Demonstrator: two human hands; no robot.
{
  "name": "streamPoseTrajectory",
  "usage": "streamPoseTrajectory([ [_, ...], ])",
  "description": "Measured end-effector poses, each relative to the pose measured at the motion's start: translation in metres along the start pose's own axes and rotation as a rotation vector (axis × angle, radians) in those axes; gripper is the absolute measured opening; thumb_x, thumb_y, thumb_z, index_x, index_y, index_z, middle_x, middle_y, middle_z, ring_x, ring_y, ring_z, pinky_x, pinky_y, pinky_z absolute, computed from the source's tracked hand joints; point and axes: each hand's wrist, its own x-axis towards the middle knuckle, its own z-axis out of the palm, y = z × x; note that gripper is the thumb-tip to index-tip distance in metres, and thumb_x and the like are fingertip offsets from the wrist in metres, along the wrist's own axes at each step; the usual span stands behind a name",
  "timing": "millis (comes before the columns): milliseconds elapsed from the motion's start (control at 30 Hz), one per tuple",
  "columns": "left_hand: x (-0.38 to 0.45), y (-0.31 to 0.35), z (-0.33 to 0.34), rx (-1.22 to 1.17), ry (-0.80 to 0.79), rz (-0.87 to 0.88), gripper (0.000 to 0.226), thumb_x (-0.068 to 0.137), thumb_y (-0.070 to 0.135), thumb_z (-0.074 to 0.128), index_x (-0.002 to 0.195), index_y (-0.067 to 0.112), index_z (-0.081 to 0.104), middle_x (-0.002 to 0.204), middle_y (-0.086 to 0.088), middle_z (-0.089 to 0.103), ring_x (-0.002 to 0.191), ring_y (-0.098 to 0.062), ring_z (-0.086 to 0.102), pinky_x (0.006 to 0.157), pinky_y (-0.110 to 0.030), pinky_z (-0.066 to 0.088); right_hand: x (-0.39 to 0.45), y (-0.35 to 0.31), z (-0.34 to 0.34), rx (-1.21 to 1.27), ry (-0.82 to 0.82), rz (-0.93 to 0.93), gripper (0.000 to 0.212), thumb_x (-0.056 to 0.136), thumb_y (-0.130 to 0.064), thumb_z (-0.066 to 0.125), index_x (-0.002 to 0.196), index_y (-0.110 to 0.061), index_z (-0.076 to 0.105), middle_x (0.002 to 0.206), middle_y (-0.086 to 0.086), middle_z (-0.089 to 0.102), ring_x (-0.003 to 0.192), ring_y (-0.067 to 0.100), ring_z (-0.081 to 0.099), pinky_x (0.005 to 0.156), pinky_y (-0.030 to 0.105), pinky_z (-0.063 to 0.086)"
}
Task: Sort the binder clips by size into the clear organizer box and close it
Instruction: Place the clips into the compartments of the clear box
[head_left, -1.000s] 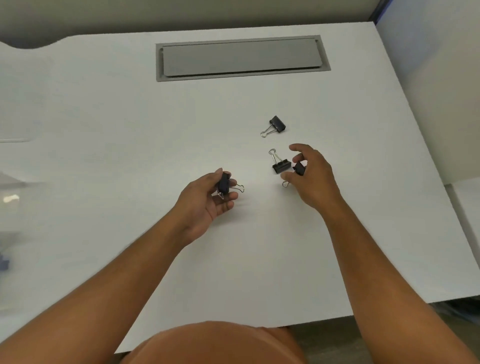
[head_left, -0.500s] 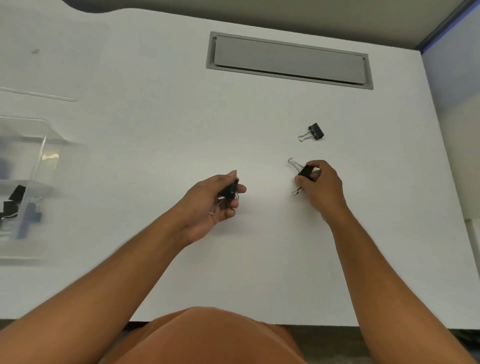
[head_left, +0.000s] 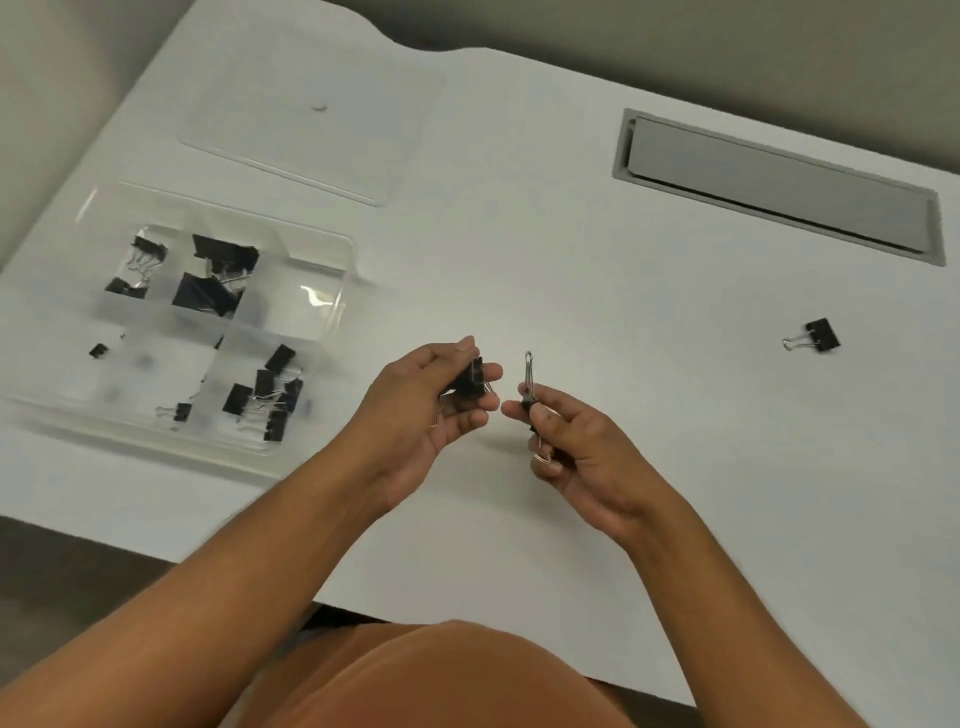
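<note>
Black metal binder clips sit sorted in the clear plastic organizer box at the left of the white table: large ones in a far compartment, medium ones in a near compartment, and small ones in the near-left section. Its clear flat lid lies apart on the table, beyond the box, so the box stands uncovered. Above the middle of the table, the left hand curls its fingers and thumb around a black binder clip whose exact direction I cannot tell. Just to its right, nearly touching fingertip to fingertip, the right hand pinches a second black clip held on end, its long axis running near to far, with one silver wire handle pointing away toward the far edge and another loop showing near the palm. One more black binder clip lies alone on the table well to the right, its wire handles pointing left. Farther back, a grey rectangular cable hatch is set into the tabletop.
</note>
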Motion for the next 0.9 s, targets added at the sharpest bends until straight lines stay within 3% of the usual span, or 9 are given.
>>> streamPoseTrajectory([
  [100,-0.013,0.024,-0.048,-0.063,0.121,0.058,0.024,0.101,0.027,0.066,0.108,0.004,0.066,0.1,-0.015,0.07,0.077,-0.023,0.073,0.068,-0.027,0.06,0.011,0.0,0.064,-0.247,0.048,-0.032,0.035,0.094,-0.019,0.075,0.128,-0.019,0.066,0.117,0.014,0.075,0.058,0.008,0.045,0.066,0.028,0.04],
  [200,-0.026,0.045,-0.096,-0.092,0.209,0.118,0.025,0.101,0.026,0.066,0.11,0.002,0.065,0.096,-0.014,0.067,0.076,-0.022,0.074,0.069,-0.028,0.06,0.027,-0.007,0.123,-0.395,0.052,-0.105,0.029,0.092,-0.024,0.078,0.12,-0.024,0.069,0.096,0.01,0.07,0.057,0.011,0.045,0.069,0.037,0.041],
  [367,-0.035,0.07,-0.152,-0.013,0.261,0.195,0.023,0.1,0.03,0.067,0.104,0.008,0.068,0.089,-0.009,0.067,0.066,-0.018,0.065,0.061,-0.028,0.055,0.075,-0.026,0.199,-0.762,0.13,-0.353,0.036,0.086,-0.034,0.084,0.12,-0.032,0.07,0.084,-0.01,0.069,0.063,0.002,0.062,0.064,0.021,0.048],
  [500,-0.02,0.086,-0.175,0.114,0.305,0.278,0.016,0.099,0.031,0.069,0.102,0.015,0.07,0.084,-0.005,0.069,0.059,-0.015,0.055,0.056,-0.028,0.046,0.107,-0.029,0.222,-1.079,0.183,-0.414,0.066,0.078,-0.035,0.091,0.138,-0.028,0.064,0.093,-0.009,0.069,0.083,0.0,0.066,0.069,0.012,0.043],
  [567,-0.004,0.094,-0.179,0.237,0.323,0.365,0.019,0.096,0.036,0.073,0.102,0.018,0.07,0.081,-0.002,0.068,0.057,-0.011,0.053,0.055,-0.024,0.045,0.107,-0.024,0.224,-1.102,0.215,-0.404,0.072,0.077,-0.034,0.092,0.142,-0.028,0.06,0.093,-0.009,0.068,0.082,-0.001,0.066,0.067,0.009,0.043],
  [700,0.028,0.109,-0.175,0.606,0.257,0.518,0.02,0.091,0.036,0.078,0.098,0.021,0.068,0.081,0.013,0.067,0.066,0.004,0.06,0.063,-0.016,0.048,0.087,-0.009,0.214,-1.017,0.285,-0.391,0.042,0.082,-0.037,0.088,0.118,-0.032,0.068,0.091,-0.009,0.069,0.078,-0.001,0.067,0.062,0.009,0.047],
  [800,0.044,0.113,-0.172,0.825,0.235,0.546,0.013,0.092,0.035,0.075,0.099,0.027,0.069,0.095,0.013,0.067,0.084,0.002,0.062,0.071,-0.022,0.046,0.073,-0.001,0.209,-0.976,0.29,-0.367,0.028,0.089,-0.038,0.081,0.115,-0.034,0.071,0.099,-0.013,0.071,0.086,0.001,0.07,0.07,0.016,0.049],
  [900,0.045,0.114,-0.174,0.789,0.226,0.524,0.008,0.097,0.026,0.064,0.102,0.029,0.069,0.114,0.007,0.065,0.098,-0.005,0.063,0.082,-0.029,0.051,0.067,-0.006,0.217,-0.925,0.282,-0.45,0.022,0.098,-0.026,0.072,0.119,-0.033,0.07,0.107,-0.019,0.071,0.098,-0.007,0.068,0.077,0.011,0.049],
])
